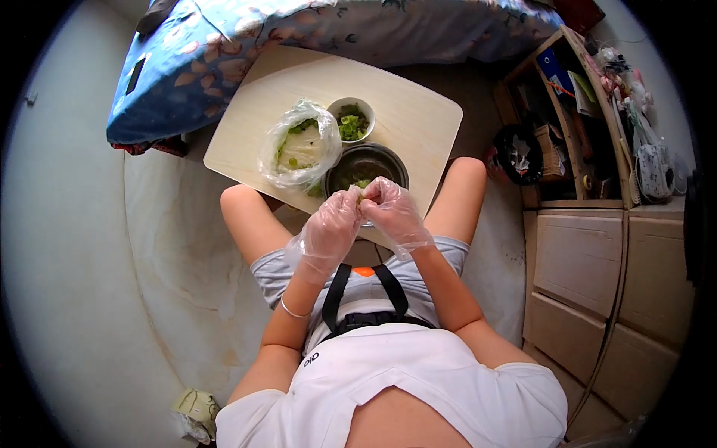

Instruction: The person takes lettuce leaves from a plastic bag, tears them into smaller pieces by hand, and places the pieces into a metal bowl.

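Observation:
My left hand (pixel 336 222) and my right hand (pixel 390 215), both in clear plastic gloves, meet at the near rim of a dark metal bowl (pixel 404 173). Their fingers are pinched together on a small piece of leafy greens (pixel 360 198), mostly hidden by the fingertips. More greens and what looks like water lie in the bowl. Behind it stands a white bowl (pixel 369 110) holding torn green leaves (pixel 351 125). To the left sits an open clear plastic bag (pixel 326 142), with some green bits and a pale inside showing.
All of this stands on a low pale table (pixel 246 104) between my knees. A bed with a blue floral cover (pixel 202 75) is beyond it. At right are a wooden shelf (pixel 571 112), a black-lined bin (pixel 518 153) and cabinets (pixel 579 254). A crumpled bag (pixel 196 412) lies at lower left.

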Available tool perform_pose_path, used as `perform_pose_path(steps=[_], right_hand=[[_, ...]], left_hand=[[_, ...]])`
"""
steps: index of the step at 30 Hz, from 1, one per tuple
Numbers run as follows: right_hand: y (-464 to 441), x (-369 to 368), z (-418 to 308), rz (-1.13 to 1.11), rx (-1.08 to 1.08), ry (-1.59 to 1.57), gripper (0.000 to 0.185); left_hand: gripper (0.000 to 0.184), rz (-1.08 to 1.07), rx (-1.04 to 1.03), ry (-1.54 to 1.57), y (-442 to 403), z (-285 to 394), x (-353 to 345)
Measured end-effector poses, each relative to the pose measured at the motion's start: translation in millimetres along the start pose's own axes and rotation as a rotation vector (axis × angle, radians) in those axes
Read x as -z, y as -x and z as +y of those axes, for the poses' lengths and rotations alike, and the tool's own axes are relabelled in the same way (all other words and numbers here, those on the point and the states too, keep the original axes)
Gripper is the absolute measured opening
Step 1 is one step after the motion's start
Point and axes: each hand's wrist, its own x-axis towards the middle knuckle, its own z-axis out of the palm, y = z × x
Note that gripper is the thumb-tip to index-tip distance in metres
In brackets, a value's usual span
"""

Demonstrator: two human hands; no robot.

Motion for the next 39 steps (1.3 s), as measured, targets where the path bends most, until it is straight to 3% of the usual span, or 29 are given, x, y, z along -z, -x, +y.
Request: perform_pose_path(steps=[7,13,15,18,30,39], right_hand=[[-3,-2,7,0.011,0.071,-0.027,0.007],[-6,10,0,-0.178,-0.114,-0.460,0.008],[-7,13,0,-0.204,-0.131,-0.467,0.008],[-8,13,1,-0.238,-0.157,-0.478,0.009],[-14,10,17,-0.311,-0.270,-0.753,0.010],[-14,6,18,-0.270,-0.323,-0.826,0.008]], left_hand=[[0.028,0.004,0.075,0.325,-4,-10,4],[0.018,-0.131,0.451,0.810,5,-20,-2],[0.014,-0.197,0.622,1.130,5,-21,0],[0.014,-0.236,0.681,1.268,1,-21,4],[0.021,-0.350,0.807,1.487,2,-33,-9],[0.017,-0.318,0.871,1.636,4,-37,-19]])
